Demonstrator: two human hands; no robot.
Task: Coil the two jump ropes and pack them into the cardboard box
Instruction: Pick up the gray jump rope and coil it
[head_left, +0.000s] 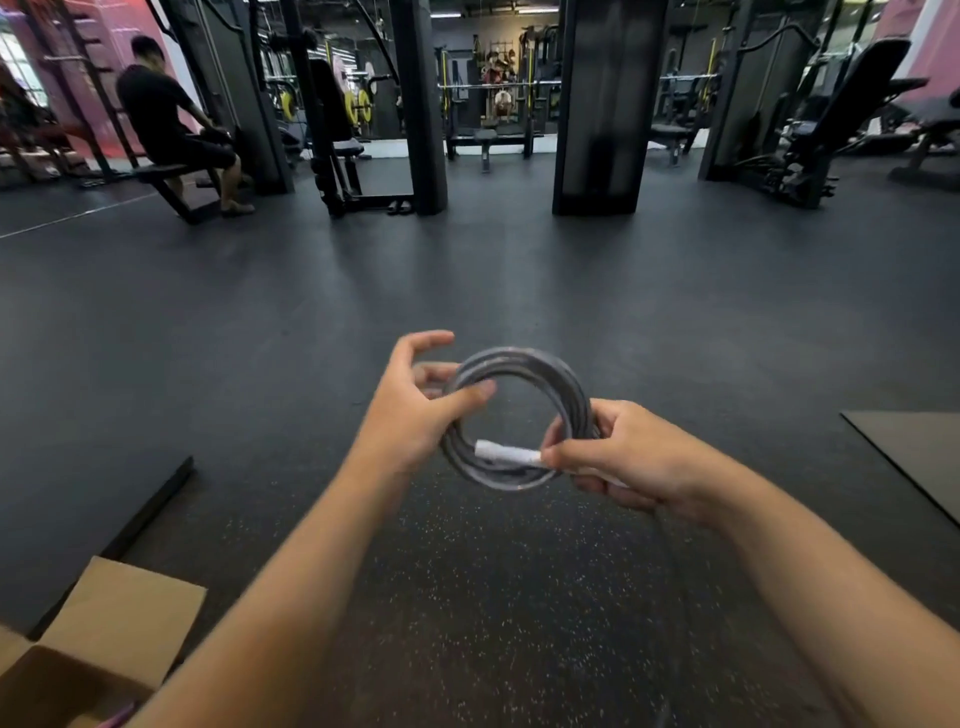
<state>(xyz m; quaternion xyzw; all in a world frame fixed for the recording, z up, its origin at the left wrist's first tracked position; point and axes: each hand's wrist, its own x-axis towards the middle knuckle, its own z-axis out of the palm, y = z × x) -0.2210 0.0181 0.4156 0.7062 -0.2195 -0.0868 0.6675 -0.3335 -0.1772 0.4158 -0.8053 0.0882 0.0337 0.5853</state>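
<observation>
A grey jump rope (524, 364) is wound into a round coil of several loops and held in mid-air above the dark gym floor. My left hand (415, 410) pinches the coil's left side between thumb and fingers. My right hand (623, 457) grips the coil's right side and the end of a white handle (506, 453) that lies across the coil's lower part. The open cardboard box (114, 623) stands at the bottom left, below my left forearm; a small pink thing (117, 717) shows at its edge. I see no second rope.
A person (166, 119) sits on a bench at the far left. Black machine columns (597, 104) and weight benches line the back. A dark mat edge (150, 514) lies left of my arms, and a grey mat (914, 452) lies on the right.
</observation>
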